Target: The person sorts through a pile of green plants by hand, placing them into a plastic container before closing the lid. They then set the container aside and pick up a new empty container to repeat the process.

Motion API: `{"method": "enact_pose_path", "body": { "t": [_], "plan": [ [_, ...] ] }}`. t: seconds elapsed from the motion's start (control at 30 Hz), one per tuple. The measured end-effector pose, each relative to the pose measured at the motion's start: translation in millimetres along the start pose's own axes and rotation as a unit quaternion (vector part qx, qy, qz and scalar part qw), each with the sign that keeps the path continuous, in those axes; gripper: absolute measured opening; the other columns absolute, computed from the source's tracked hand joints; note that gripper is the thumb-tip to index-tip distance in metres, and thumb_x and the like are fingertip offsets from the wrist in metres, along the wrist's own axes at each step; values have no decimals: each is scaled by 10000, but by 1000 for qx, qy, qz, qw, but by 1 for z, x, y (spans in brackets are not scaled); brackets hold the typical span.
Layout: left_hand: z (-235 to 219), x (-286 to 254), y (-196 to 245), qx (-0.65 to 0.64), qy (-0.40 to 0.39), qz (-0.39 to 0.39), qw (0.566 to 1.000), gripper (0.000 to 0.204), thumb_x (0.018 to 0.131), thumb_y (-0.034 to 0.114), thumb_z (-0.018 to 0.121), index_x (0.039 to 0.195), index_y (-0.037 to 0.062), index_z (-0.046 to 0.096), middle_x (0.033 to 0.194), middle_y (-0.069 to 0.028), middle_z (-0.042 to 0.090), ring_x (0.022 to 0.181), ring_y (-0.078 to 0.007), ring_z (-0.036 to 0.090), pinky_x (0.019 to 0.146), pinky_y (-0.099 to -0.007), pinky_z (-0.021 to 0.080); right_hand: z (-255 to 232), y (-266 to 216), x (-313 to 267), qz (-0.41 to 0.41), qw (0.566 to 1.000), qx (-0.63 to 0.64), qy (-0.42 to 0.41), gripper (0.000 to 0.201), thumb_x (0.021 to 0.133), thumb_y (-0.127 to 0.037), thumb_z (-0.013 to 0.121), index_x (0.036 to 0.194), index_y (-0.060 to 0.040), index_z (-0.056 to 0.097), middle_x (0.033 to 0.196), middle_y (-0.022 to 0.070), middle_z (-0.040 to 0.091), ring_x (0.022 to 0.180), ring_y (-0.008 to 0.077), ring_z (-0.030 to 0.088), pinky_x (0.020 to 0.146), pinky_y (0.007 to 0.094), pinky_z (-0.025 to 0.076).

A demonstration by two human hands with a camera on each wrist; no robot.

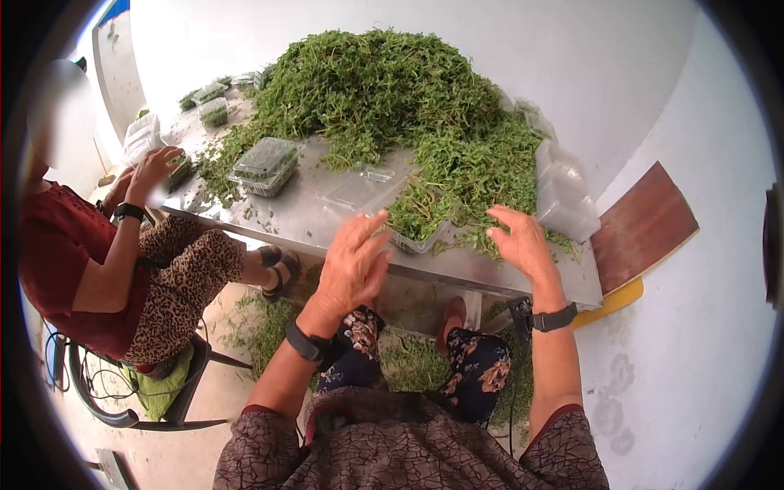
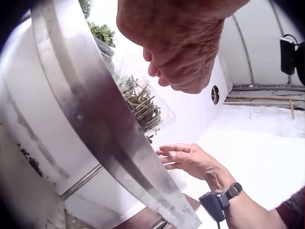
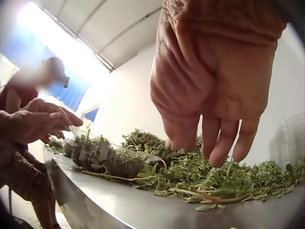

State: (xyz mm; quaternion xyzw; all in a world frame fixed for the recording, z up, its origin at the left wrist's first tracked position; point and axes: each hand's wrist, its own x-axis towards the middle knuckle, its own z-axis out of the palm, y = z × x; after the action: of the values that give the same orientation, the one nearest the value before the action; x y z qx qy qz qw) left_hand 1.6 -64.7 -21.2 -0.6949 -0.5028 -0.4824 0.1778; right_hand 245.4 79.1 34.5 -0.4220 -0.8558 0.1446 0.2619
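A clear plastic box [image 1: 418, 245] of green leafy sprigs stands at the table's front edge, its lid [image 1: 353, 193] lying open behind it to the left. My left hand [image 1: 353, 265] is raised just left of the box, fingers loosely extended, holding nothing. Right of the box hovers my right hand [image 1: 524, 245], palm down, fingers spread and loose; in the right wrist view its fingers [image 3: 224, 143] hang over the loose sprigs. A great heap of the same sprigs [image 1: 384, 90] rises behind the box on the metal table [image 1: 306, 224].
A closed filled box [image 1: 266, 167] stands to the left, with smaller filled boxes [image 1: 214, 113] farther back. Stacked empty clear boxes [image 1: 563, 192] stand at the right end, near a leaning brown board [image 1: 645, 229]. Another person [image 1: 90, 253] sits at the left, hands on a box.
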Motion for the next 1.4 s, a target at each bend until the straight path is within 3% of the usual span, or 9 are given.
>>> {"method": "enact_pose_path", "body": {
  "t": [0.23, 0.3, 0.47, 0.53, 0.77, 0.93, 1.27, 1.33, 1.4],
  "plan": [
    [2, -62, 0, -66, -91, 57, 992, 239, 697, 8, 692, 918, 14, 601, 1044, -111, 598, 848, -279, 592, 745, -384, 474, 7, 0, -8, -59, 995, -76, -6, 318, 766, -105, 673, 1076, -31, 664, 1117, 160, 643, 1004, 349, 589, 906, 413, 461],
    [11, -81, -6, -108, -146, 25, 983, 253, 674, -8, 664, 918, 37, 614, 1037, -79, 622, 804, -277, 598, 725, -384, 478, 13, 10, -5, -25, 994, -97, -53, 311, 756, -114, 658, 1051, -14, 667, 1082, 177, 648, 1021, 355, 566, 913, 416, 448],
    [32, -123, -18, -141, -230, -60, 961, 134, 723, 58, 659, 854, 35, 638, 919, -90, 652, 797, -293, 623, 709, -384, 512, 14, 23, 15, -35, 969, -238, -56, 119, 752, -76, 608, 828, -36, 690, 880, 154, 674, 841, 351, 606, 778, 439, 494],
    [42, -135, -22, -151, -251, -107, 950, 87, 749, 84, 653, 822, 40, 639, 867, -83, 654, 796, -294, 623, 707, -383, 519, 12, 28, 23, -107, 970, -195, 102, 99, 708, -37, 556, 616, -9, 580, 635, 192, 590, 688, 393, 602, 621, 483, 491],
    [64, -153, -28, -137, -246, -163, 946, 90, 763, 141, 640, 770, 52, 650, 814, -74, 656, 763, -289, 635, 678, -373, 526, -2, 44, 41, -23, 976, -179, 125, 138, 716, -129, 628, 674, -2, 595, 672, 190, 611, 714, 387, 615, 649, 482, 493],
    [67, -150, -31, -89, -266, -153, 948, 104, 764, 166, 643, 776, 63, 656, 815, -83, 653, 744, -286, 638, 664, -373, 525, 0, 26, 40, 45, 981, -187, 12, 248, 688, -219, 688, 685, 4, 580, 702, 203, 611, 713, 389, 615, 653, 479, 480],
    [66, -151, -33, -91, -261, -154, 949, 91, 759, 151, 641, 784, 63, 645, 812, -95, 638, 712, -303, 632, 646, -386, 524, 6, 51, 64, -39, 965, -258, 38, 133, 671, -134, 636, 613, -22, 595, 640, 194, 597, 646, 373, 610, 636, 442, 484],
    [66, -151, -31, -88, -260, -152, 950, 90, 759, 148, 640, 793, 65, 642, 808, -96, 636, 712, -306, 631, 646, -389, 524, -11, 31, 66, 66, 988, -84, 108, 102, 676, -129, 629, 714, -53, 684, 674, 202, 617, 660, 357, 627, 654, 425, 497],
    [64, -149, -30, -70, -272, -157, 947, 99, 757, 147, 639, 814, 67, 641, 812, -98, 634, 711, -312, 629, 646, -392, 521, -22, 25, 74, 83, 986, -110, 95, 149, 694, -151, 647, 803, -67, 703, 708, 195, 635, 698, 346, 638, 685, 417, 501]
  ]
}}
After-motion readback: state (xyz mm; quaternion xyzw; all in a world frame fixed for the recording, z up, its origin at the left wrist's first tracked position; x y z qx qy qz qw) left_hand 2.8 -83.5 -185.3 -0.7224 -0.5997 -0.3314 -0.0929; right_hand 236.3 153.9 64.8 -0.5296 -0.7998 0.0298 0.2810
